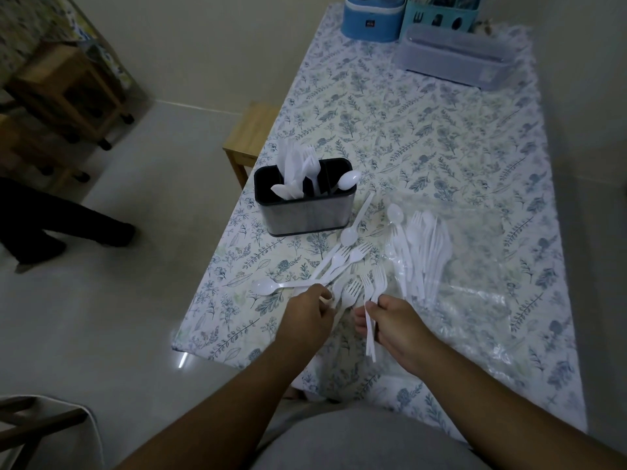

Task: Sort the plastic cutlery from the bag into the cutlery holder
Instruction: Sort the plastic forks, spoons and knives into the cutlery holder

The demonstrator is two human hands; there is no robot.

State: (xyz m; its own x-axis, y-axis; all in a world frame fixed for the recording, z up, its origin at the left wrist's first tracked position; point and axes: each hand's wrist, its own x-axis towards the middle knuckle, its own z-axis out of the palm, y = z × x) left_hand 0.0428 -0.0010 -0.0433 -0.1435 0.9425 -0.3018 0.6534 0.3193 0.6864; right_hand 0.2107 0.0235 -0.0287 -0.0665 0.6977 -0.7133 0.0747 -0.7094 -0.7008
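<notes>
right hand (393, 320): I pinch a few forks (371, 293) by their handles.
left hand (307, 315): curled over loose forks; actual hold unclear.
tip: align tines before dropping into cutlery holder (305, 198).

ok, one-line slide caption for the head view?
Right hand holds white forks; left hand reaches for loose cutlery beside the holder.

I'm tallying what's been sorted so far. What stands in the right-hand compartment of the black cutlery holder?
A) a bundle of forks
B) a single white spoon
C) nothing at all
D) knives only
B: one white spoon leans in the right-hand compartment of the cutlery holder, bowl up.
</notes>
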